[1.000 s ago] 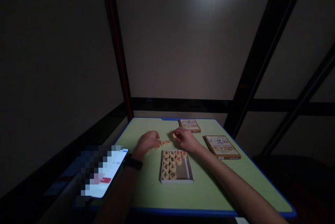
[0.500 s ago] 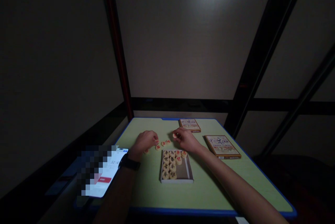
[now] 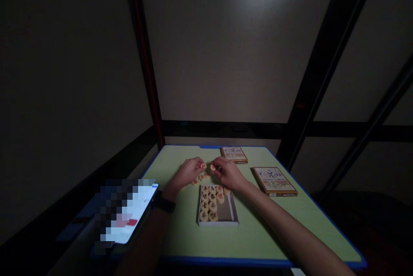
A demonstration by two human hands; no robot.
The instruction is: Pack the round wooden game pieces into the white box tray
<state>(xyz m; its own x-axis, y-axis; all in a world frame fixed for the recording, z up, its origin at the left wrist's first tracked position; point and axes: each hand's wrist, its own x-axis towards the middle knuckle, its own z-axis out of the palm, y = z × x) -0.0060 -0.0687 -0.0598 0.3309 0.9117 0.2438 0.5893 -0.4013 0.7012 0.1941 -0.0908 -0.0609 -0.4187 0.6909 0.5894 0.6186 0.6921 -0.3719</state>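
My left hand (image 3: 189,171) pinches a round Chinese chess piece with a red character (image 3: 203,165) above the table. Just to its right, my right hand (image 3: 228,172) grips a second red-marked chess piece (image 3: 213,167) between thumb and fingers. The two pieces are close but apart. Several loose red-marked pieces (image 3: 201,177) lie on the table below and between the hands. Nearer to me, a shallow white box (image 3: 227,211) holds rows of black-marked pieces (image 3: 204,204) on its left and a few red-marked pieces (image 3: 220,198) at its upper right. My right wrist partly overlaps the box's far right corner.
Two flat printed game boxes stand on the green table (image 3: 258,237): one at the far edge (image 3: 234,154), one at the right (image 3: 274,180). A lit phone (image 3: 140,211) rests at the left edge beside my forearm. Walls rise behind the table and at the left.
My left hand has moved right and slightly away from me, lifting a red piece toward my right hand. My right hand keeps its piece and has barely shifted.
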